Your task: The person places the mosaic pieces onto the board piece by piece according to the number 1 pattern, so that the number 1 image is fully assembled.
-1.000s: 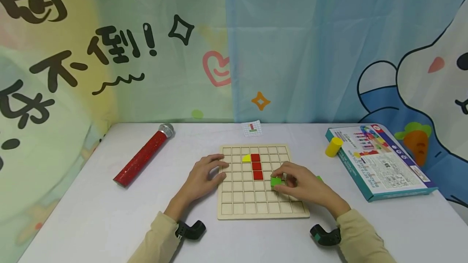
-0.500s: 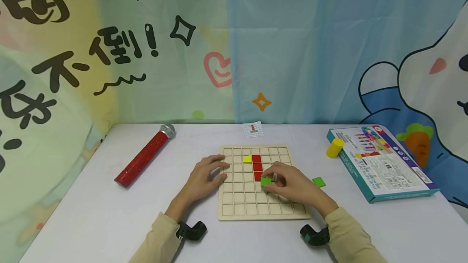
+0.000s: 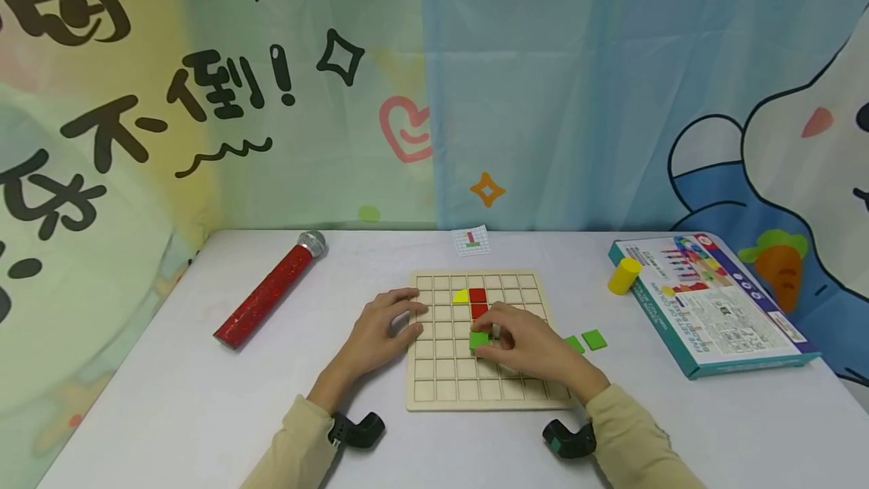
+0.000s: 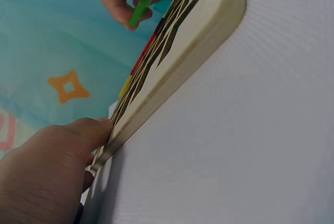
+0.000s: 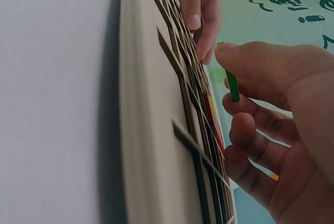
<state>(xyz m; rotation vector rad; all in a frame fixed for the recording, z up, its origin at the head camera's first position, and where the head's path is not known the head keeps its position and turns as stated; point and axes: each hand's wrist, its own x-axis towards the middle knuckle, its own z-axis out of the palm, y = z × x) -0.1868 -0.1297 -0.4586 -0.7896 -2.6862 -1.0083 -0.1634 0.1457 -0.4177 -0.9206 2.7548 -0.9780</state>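
A wooden grid board (image 3: 434, 391) lies on the white table. On it sit a yellow piece (image 3: 461, 296) and red square tiles (image 3: 478, 296) in a column, the lower end partly behind my right hand. My right hand (image 3: 526, 345) pinches a green square tile (image 3: 479, 339) between thumb and fingers, just below the red column. In the right wrist view the green tile (image 5: 233, 85) stands apart from the board's surface. My left hand (image 3: 376, 334) rests at the board's left edge, its relaxed fingers touching it. Two more green tiles (image 3: 594, 339) lie right of the board, one partly hidden.
A small pattern card (image 3: 471, 241) lies behind the board. A red microphone (image 3: 271, 289) is at the left. To the right, a flat game box (image 3: 713, 308) lies with a yellow cylinder (image 3: 624, 276) beside its left edge. A printed curtain (image 3: 543, 96) hangs behind the table.
My right hand has carried the green tile leftward over the board to just below the red column, uncovering the green tiles on the table. My left hand has stayed at the board's edge.
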